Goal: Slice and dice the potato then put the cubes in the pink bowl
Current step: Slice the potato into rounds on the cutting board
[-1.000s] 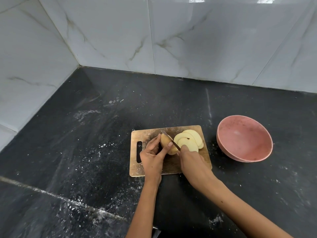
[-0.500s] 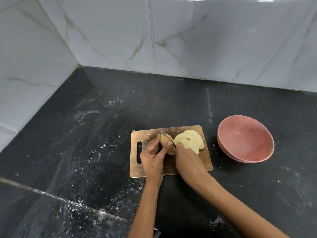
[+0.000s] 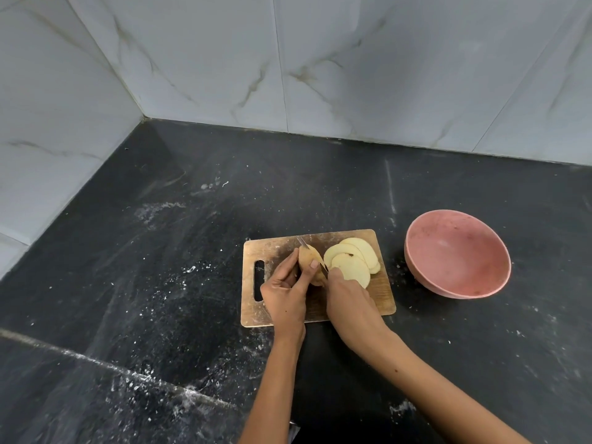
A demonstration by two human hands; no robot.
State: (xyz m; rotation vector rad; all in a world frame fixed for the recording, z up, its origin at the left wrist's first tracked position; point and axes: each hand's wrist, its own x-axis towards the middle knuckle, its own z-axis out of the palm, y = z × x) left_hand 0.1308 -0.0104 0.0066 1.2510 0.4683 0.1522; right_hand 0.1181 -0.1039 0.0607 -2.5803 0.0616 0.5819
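You cannot see the handle of the thin steel knife (image 3: pixel 303 243): the right hand (image 3: pixel 350 302) covers it, and the middle of the blade is lost behind the uncut brown potato piece (image 3: pixel 308 258). The left hand (image 3: pixel 284 295) hides that piece's near side. Both forearms run off the bottom edge. The lower slices in the pale potato slice stack (image 3: pixel 351 257) are partly covered.

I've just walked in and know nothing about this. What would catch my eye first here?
Two bare hands working on a wooden cutting board mid-counter: the left hand holds a potato end piece while the right hand slices it with a knife. Pale potato slices fan out beside it, and an empty pink bowl waits to the right.
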